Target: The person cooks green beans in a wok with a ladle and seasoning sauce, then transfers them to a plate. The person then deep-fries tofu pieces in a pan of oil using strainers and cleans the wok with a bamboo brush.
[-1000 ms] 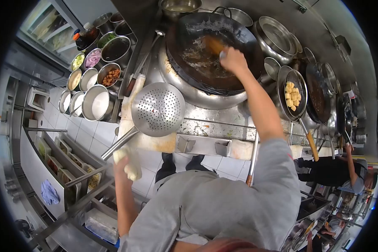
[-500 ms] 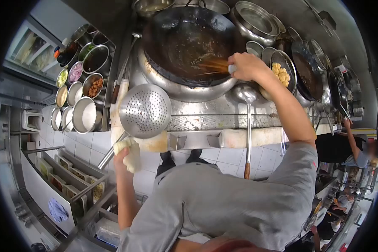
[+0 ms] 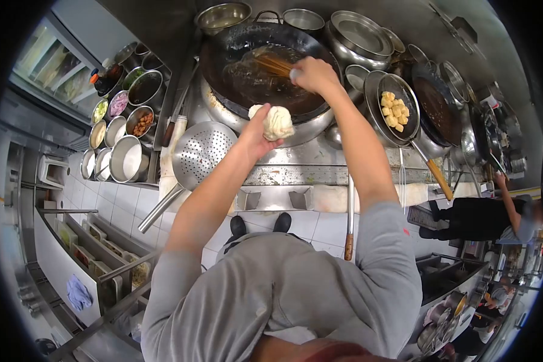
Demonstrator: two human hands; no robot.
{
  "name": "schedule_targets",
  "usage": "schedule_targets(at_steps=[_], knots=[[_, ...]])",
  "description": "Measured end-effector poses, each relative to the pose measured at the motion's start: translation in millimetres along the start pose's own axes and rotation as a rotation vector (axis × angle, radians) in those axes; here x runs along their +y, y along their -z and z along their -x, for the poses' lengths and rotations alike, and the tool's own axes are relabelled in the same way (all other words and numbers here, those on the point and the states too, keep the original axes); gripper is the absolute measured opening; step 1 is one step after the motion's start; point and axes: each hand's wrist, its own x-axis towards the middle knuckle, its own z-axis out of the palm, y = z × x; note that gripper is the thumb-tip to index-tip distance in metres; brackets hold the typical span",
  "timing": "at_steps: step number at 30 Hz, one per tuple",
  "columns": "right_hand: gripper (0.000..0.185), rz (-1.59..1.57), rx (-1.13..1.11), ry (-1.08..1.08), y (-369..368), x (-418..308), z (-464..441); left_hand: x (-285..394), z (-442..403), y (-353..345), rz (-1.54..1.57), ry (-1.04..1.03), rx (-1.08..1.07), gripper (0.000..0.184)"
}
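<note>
A large black wok (image 3: 223,96) sits on the round steel stove ring, with dark liquid in its bottom. Closed round the end of a bamboo brush (image 3: 274,65), my right hand (image 3: 317,76) is over the wok's right half, and the bristles reach into the liquid. My left hand (image 3: 259,134) grips a crumpled pale cloth (image 3: 278,123) at the wok's front rim. A perforated steel ladle (image 3: 203,153) lies left of the wok, its handle pointing down to the left, touched by neither hand.
Metal pots (image 3: 125,158) with ingredients stand at the left. A strainer (image 3: 398,111) of yellow cubes rests at the right, near a second wok (image 3: 435,108). A long-handled ladle (image 3: 350,223) crosses the front edge. Another person (image 3: 482,218) stands far right.
My left hand has moved from beside the perforated ladle's handle up to the wok's front rim with the cloth. The brush has swept within the wok, lately leftward from its right edge.
</note>
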Motion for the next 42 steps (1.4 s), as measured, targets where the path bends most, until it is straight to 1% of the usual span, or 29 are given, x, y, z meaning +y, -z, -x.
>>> schedule_targets(at_steps=[2, 4, 5, 6, 7, 8, 10, 11, 14, 17, 18, 20, 21, 24, 26, 28, 30, 32, 34, 38, 42], knots=[[0.046, -0.013, 0.171, 0.018, 6, 21, 54, -2, -15, -12, 0.083, -0.003, 0.022, 0.032], [0.046, -0.089, 0.213, -0.107, -1, 35, 98, -5, -27, -27, 0.218, -0.033, 0.069, 0.025], [0.046, -0.160, 0.233, -0.146, -9, 42, 114, -8, -49, -24, 0.202, -0.068, 0.116, 0.020], [0.047, -0.232, 0.250, -0.190, -21, 50, 130, -15, -67, -21, 0.236, -0.097, 0.195, 0.023], [0.048, -0.306, 0.275, -0.234, -30, 58, 146, -18, -56, -24, 0.210, -0.143, 0.289, 0.024], [0.050, -0.382, 0.319, -0.233, -37, 65, 162, -15, -46, -29, 0.182, -0.199, 0.379, 0.026], [0.054, -0.537, 0.412, -0.226, -46, 78, 198, -6, -32, -19, 0.133, -0.274, 0.352, 0.028], [0.055, -0.556, 0.455, -0.199, -50, 85, 219, -4, -52, 6, 0.156, -0.296, 0.274, 0.027], [0.053, -0.829, 0.507, -0.133, -64, 111, 278, 20, -12, 26, -0.070, -0.261, 0.264, 0.019], [0.050, -1.027, 0.569, -0.202, -65, 113, 330, 35, 15, 38, -0.093, -0.338, 0.244, 0.014], [0.050, -1.077, 0.561, -0.266, -65, 111, 345, 40, 18, 43, -0.121, -0.384, 0.230, 0.015], [0.050, -1.175, 0.548, -0.395, -65, 109, 367, 48, 35, 38, -0.120, -0.446, 0.200, 0.010], [0.050, -1.142, 0.578, -0.369, -71, 114, 374, 54, 34, 39, -0.157, -0.452, 0.230, 0.009], [0.053, -1.098, 0.606, -0.380, -78, 116, 387, 65, 35, 43, -0.250, -0.490, 0.187, 0.007], [0.053, -1.077, 0.627, -0.395, -78, 114, 394, 68, 40, 38, -0.295, -0.542, 0.176, 0.009], [0.054, -1.091, 0.646, -0.407, -76, 112, 400, 68, 43, 29, -0.366, -0.612, 0.241, 0.012], [0.053, -1.113, 0.657, -0.433, -70, 108, 406, 68, 49, 18, -0.418, -0.639, 0.289, 0.017], [0.051, -1.151, 0.648, -0.490, -61, 101, 411, 66, 48, 16, -0.491, -0.684, 0.340, 0.021], [0.052, -1.128, 0.659, -0.502, -61, 105, 415, 68, 43, 18, -0.585, -0.748, 0.400, 0.025], [0.052, -1.085, 0.707, -0.481, -59, 104, 413, 73, 35, 21, -0.839, -0.910, 0.518, 0.030], [0.052, -1.093, 0.729, -0.452, -59, 104, 414, 67, 60, 2, -0.947, -1.045, 0.604, 0.033]])
